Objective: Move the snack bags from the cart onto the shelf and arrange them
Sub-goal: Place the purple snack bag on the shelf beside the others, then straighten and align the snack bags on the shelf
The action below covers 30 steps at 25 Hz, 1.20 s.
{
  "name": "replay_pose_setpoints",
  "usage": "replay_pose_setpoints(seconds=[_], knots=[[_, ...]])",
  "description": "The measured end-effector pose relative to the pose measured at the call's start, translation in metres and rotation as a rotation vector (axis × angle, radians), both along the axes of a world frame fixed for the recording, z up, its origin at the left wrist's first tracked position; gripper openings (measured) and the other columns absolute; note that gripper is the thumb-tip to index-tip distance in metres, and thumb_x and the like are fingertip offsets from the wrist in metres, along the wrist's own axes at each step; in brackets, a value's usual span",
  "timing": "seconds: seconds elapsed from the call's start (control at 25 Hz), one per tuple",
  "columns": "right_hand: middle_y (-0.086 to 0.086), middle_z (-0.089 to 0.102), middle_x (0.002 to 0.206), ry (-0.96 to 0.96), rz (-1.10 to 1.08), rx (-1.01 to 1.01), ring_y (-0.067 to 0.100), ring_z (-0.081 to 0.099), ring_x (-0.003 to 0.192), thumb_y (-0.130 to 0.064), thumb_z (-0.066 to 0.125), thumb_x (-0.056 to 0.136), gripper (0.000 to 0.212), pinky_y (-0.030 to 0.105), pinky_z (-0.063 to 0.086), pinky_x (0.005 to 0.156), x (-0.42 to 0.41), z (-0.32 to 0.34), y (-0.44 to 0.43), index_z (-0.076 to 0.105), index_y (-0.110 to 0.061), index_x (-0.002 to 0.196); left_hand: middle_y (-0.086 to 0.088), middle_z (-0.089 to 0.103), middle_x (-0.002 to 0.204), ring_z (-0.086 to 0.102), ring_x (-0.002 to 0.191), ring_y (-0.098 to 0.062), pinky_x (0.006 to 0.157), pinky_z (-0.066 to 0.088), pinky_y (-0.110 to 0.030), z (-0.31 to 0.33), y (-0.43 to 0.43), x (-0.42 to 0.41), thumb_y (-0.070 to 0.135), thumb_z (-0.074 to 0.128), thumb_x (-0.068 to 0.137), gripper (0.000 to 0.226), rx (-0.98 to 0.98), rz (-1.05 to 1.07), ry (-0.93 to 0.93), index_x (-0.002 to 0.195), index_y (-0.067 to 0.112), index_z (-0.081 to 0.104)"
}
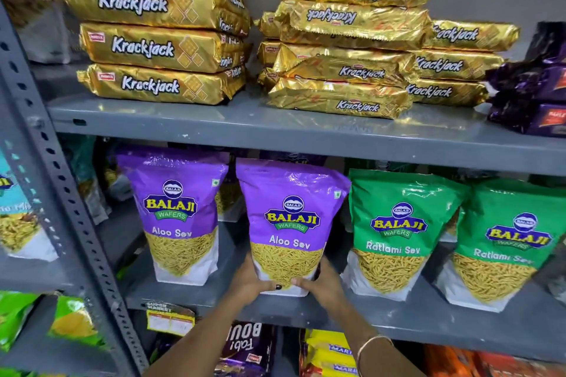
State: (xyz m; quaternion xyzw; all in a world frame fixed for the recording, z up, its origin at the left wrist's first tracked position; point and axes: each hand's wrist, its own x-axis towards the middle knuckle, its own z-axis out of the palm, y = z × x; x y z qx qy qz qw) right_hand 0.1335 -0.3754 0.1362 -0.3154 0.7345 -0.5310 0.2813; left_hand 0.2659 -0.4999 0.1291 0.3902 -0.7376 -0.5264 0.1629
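Item: purple Aloo Sev bag (289, 223), upright on middle shelf (398, 320), between its twin and green Ratlami Sev bag (398, 232). My left hand (249, 281) and right hand (321, 283) clasp its base corners.

Both hands clasp the base of a purple Aloo Sev bag (289, 223) that stands upright on the middle shelf (398, 318). The left hand (249, 280) grips its lower left corner and the right hand (321, 283) its lower right, thumbs across the front. A bangle (372, 343) sits on the right wrist. A second Aloo Sev bag (177, 211) stands just beside it on the left, and two green Ratlami Sev bags (398, 229) (505, 242) stand to the right. On the shelf above lie stacks of gold Krackjack packs (153, 43) (352, 37), with dark purple packs (533, 92) at the far right. A price label (170, 320) hangs from the shelf edge.
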Motion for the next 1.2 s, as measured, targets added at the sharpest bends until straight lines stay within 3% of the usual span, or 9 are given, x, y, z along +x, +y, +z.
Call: replay_pose_setpoints(seconds=[0.2, 0.4, 0.48, 0.6, 0.68, 0.76, 0.96, 1.12, 1.2], knots=[[0.003, 0.060, 0.110, 0.043, 0.017, 0.089, 0.020, 0.058, 0.106, -0.016, 0.083, 0.057, 0.076, 0.029, 0.049, 0.088, -0.005, 0.003, 0.017, 0.043, -0.011, 0.121, -0.018, 0.039, 0.133, 0.035, 0.128, -0.033, 0.105, 0.036, -0.043, -0.002, 0.010, 0.018, 0.033, 0.085, 0.051, 0.109, -0.348, 0.140, -0.107, 0.138, 0.009, 0.025], [-0.001, 0.055, 0.059, 0.227, -0.096, 0.314, 0.011, 0.052, 0.058, -0.008, 0.073, 0.070, 0.025, 0.019, 0.050, 0.062, -0.045, 0.009, 0.076, 0.055, -0.021, 0.058, -0.010, 0.048, 0.112, 0.043, 0.100, -0.020, 0.079, 0.045, -0.027, -0.014, 0.076, 0.009, 0.062, 0.026, 0.084, 0.063, -0.928, 0.035, 0.036, 0.111, 0.008, 0.045], [0.004, 0.055, 0.054, 0.231, -0.128, 0.425, 0.016, 0.053, 0.053, -0.015, 0.067, 0.073, 0.037, 0.041, 0.054, 0.072, -0.066, 0.012, 0.101, 0.049, -0.024, 0.043, -0.004, 0.046, 0.115, 0.048, 0.104, -0.018, 0.081, 0.047, -0.026, -0.007, 0.101, -0.030, 0.050, 0.042, 0.086, 0.048, -0.869, -0.152, 0.092, 0.115, 0.012, 0.045], [0.013, 0.056, 0.067, 0.313, -0.239, 0.610, 0.026, 0.055, 0.073, -0.024, 0.065, 0.076, 0.034, 0.040, 0.050, 0.079, -0.101, 0.019, 0.131, 0.044, -0.018, 0.050, -0.012, 0.051, 0.126, 0.052, 0.116, -0.025, 0.097, 0.042, -0.032, 0.005, 0.117, -0.093, 0.026, 0.073, 0.073, 0.066, -0.467, -0.226, 0.069, 0.126, 0.006, 0.040], [0.010, 0.052, 0.077, 0.287, -0.382, 0.444, 0.021, 0.050, 0.083, -0.017, 0.071, 0.072, 0.022, 0.037, 0.044, 0.074, -0.117, 0.018, 0.142, 0.056, -0.006, 0.084, -0.016, 0.051, 0.130, 0.049, 0.122, -0.028, 0.097, 0.041, -0.033, 0.005, 0.114, -0.127, 0.016, 0.082, 0.062, 0.081, -0.186, -0.190, 0.101, 0.129, 0.001, 0.038], [0.009, 0.050, 0.101, 0.155, -0.322, 0.303, 0.022, 0.050, 0.101, -0.012, 0.076, 0.067, 0.068, 0.028, 0.039, 0.077, -0.138, 0.010, 0.143, 0.038, 0.001, 0.123, -0.013, 0.052, 0.132, 0.050, 0.121, -0.024, 0.085, 0.038, -0.025, 0.005, 0.111, -0.147, 0.014, 0.082, 0.063, 0.081, -0.079, -0.178, 0.032, 0.129, 0.001, 0.038], [0.009, 0.052, 0.120, 0.084, -0.109, 0.241, 0.022, 0.047, 0.115, -0.026, 0.081, 0.062, 0.099, 0.032, 0.041, 0.092, -0.159, -0.003, 0.139, 0.021, -0.005, 0.139, -0.011, 0.060, 0.127, 0.056, 0.116, -0.026, 0.079, 0.041, -0.029, -0.001, 0.124, -0.160, 0.020, 0.080, 0.063, 0.070, -0.171, -0.079, -0.069, 0.121, 0.005, 0.045], [0.005, 0.044, 0.105, 0.130, -0.065, 0.232, 0.018, 0.043, 0.102, -0.024, 0.080, 0.064, 0.085, 0.029, 0.038, 0.084, -0.163, -0.005, 0.147, 0.032, -0.002, 0.131, -0.013, 0.058, 0.127, 0.053, 0.118, -0.031, 0.083, 0.043, -0.033, 0.003, 0.140, -0.157, 0.021, 0.082, 0.061, 0.077, -0.164, -0.043, 0.030, 0.125, 0.009, 0.041], [0.005, 0.047, 0.095, 0.154, -0.028, 0.246, 0.017, 0.047, 0.091, -0.025, 0.081, 0.060, 0.062, 0.028, 0.041, 0.076, -0.162, 0.000, 0.160, 0.046, -0.005, 0.108, -0.019, 0.052, 0.126, 0.046, 0.119, -0.034, 0.093, 0.042, -0.041, -0.006, 0.151, -0.148, 0.032, 0.079, 0.063, 0.079, -0.515, 0.083, 0.027, 0.125, 0.003, 0.040]])
